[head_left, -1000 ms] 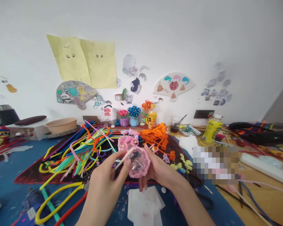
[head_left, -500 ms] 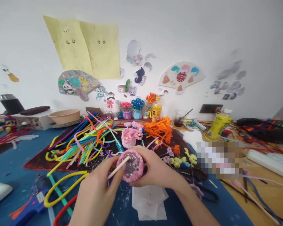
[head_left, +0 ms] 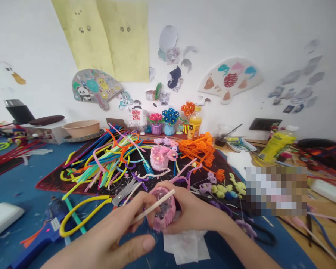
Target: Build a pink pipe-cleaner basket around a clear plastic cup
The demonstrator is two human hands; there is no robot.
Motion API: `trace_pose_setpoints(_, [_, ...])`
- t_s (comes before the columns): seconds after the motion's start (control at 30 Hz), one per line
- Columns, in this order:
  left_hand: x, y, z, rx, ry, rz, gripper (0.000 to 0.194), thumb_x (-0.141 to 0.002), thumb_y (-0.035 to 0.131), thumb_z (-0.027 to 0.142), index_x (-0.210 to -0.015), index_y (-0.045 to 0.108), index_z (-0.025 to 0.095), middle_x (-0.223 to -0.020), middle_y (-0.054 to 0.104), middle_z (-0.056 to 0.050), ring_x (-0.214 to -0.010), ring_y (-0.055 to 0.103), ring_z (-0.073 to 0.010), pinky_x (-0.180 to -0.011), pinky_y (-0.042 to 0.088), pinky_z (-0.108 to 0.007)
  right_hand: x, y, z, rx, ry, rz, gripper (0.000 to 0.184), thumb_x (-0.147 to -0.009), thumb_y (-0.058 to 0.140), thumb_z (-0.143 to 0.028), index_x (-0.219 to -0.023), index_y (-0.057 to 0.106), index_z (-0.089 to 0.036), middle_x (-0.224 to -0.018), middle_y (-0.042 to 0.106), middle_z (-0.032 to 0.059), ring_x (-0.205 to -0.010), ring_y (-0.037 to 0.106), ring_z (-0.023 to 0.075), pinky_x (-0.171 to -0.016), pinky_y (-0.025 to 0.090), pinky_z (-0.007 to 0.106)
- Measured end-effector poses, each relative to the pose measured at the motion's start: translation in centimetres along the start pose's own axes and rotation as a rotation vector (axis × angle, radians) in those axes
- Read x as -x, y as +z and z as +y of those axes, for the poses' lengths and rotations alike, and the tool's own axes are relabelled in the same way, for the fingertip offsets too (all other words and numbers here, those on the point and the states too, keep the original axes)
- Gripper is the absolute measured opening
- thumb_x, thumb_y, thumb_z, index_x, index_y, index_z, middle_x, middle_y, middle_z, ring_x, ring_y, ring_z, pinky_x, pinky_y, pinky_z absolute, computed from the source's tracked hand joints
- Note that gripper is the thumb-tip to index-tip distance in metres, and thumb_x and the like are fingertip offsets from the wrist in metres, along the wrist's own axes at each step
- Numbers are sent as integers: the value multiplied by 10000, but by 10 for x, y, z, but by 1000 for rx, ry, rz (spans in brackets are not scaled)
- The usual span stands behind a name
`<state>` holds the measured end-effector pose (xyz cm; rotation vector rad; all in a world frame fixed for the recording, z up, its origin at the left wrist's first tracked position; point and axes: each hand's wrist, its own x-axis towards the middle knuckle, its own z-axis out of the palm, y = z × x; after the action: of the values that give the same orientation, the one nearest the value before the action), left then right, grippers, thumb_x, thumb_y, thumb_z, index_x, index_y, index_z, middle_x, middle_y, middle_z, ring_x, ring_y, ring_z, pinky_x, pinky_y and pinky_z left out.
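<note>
My right hand (head_left: pixel 189 209) is wrapped round a small cup covered in pink fuzzy pipe cleaner (head_left: pixel 168 216), its clear plastic hollow tilted towards me. Across that opening lies a thin cream-coloured stick (head_left: pixel 158 203), held between the fingers of my left hand (head_left: pixel 114 228). The left thumb stands apart from the cup, while the left fingertips are at its rim. Beyond the hands, a finished-looking pink flower pot (head_left: pixel 159 160) stands upright on the dark mat. Scissors (head_left: pixel 126 192) lie just past my left hand, partly hidden by it.
Coloured pipe cleaners (head_left: pixel 109 160) pile up at the left of the mat, with orange ones (head_left: pixel 200 151) at the right. A blue glue gun (head_left: pixel 49 228) lies at left. White paper sheets (head_left: pixel 187 248) sit below the cup. Bottles (head_left: pixel 195 123) and small flower pots line the wall.
The left thumb has come away from the stick and cup. The pink cup has tipped so its side shows more. The view has shifted, and the scissors have come into sight.
</note>
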<state>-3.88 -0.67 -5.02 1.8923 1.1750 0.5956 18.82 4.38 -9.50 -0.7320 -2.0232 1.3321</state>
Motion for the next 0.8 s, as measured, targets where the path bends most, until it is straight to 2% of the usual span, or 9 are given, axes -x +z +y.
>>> trace_pose_setpoints(0.07, [-9,-3,-2,-37,-12,16,274,-898,544,474,-1116,651,347,-999,730,7,-909,682,-178,-792,557,-225,1,-1,1,-23,43,11,604,-644,828,-174,-1189,576,-237,-1111,652,8,-999,618,204,-860,492,300])
trace_pose_setpoints(0.13, [-21,-4,-1,-63,20,114,233,-916,516,457,-1016,685,331,-962,740,19,-861,681,-161,-756,542,-194,2,-1,2,-25,84,19,657,-622,841,-166,-1217,575,-246,-1154,653,18,-1039,622,221,-901,491,327])
trace_pose_setpoints(0.23, [-39,-9,4,-105,105,233,241,-911,525,441,-850,705,293,-670,684,37,-612,613,-127,-563,469,-166,3,-1,2,-28,130,60,733,-593,856,-156,-1258,563,-257,-1201,652,25,-1086,626,243,-942,483,352])
trace_pose_setpoints(0.3, [-46,-13,8,-95,125,250,223,-916,518,428,-890,688,285,-523,595,61,-494,540,-112,-497,414,-171,4,0,1,-50,144,76,722,-591,860,-166,-1244,566,-260,-1193,659,22,-1065,642,243,-922,496,346])
trace_pose_setpoints(0.37, [-50,-16,10,-40,117,238,201,-920,508,420,-925,654,282,-481,573,76,-461,526,-107,-498,406,-172,5,1,1,-73,137,84,693,-600,852,-158,-1227,577,-267,-1173,671,13,-1036,657,234,-902,506,330])
trace_pose_setpoints(0.53, [-50,-15,9,-95,57,185,214,-849,597,440,-736,675,276,-531,599,48,-464,488,-110,-423,324,-186,7,0,-2,-59,100,116,747,-574,814,-67,-1248,589,-294,-1214,667,3,-1076,651,234,-940,490,311])
trace_pose_setpoints(0.67, [-52,-11,11,-174,10,110,256,-844,548,429,-690,671,266,-586,653,31,-517,540,-126,-471,385,-193,7,0,-6,-37,85,126,738,-577,806,-46,-1238,583,-286,-1212,661,1,-1079,651,218,-950,483,291])
trace_pose_setpoints(0.8, [-57,-10,13,-222,-14,65,275,-845,508,405,-655,634,250,-579,616,41,-521,515,-111,-486,377,-183,6,1,-7,-30,40,128,743,-604,797,-57,-1260,531,-280,-1220,651,9,-1103,640,212,-966,476,292])
